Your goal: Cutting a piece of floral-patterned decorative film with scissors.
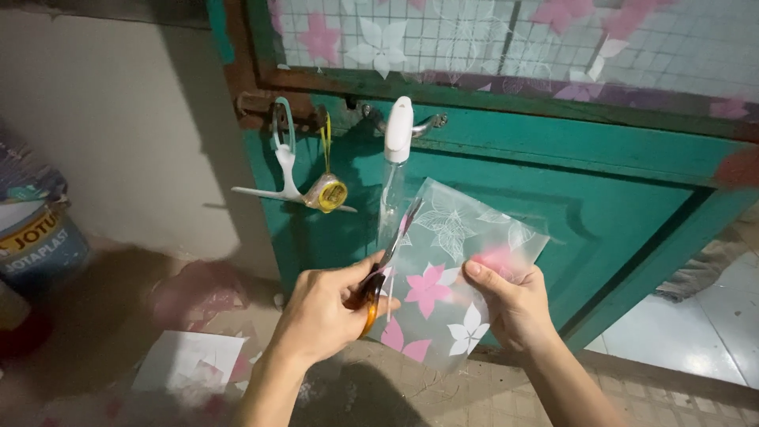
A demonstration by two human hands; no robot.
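Green door (pixel 553 170) filling the background, I'm seeing the frosted floral film (pixel 455 273) being pinched at its edge by the right hand (pixel 514 304) while the left hand (pixel 320 312) is gripping orange-handled scissors (pixel 379 273) against it, with a spray bottle (pixel 395 162) hanging just behind.

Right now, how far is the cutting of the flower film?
Done: patterned film already covers the door's glass. In hand: the left hand works orange scissors up the left edge of a flower film piece held by the right hand. Left: the strip is not yet cut off.
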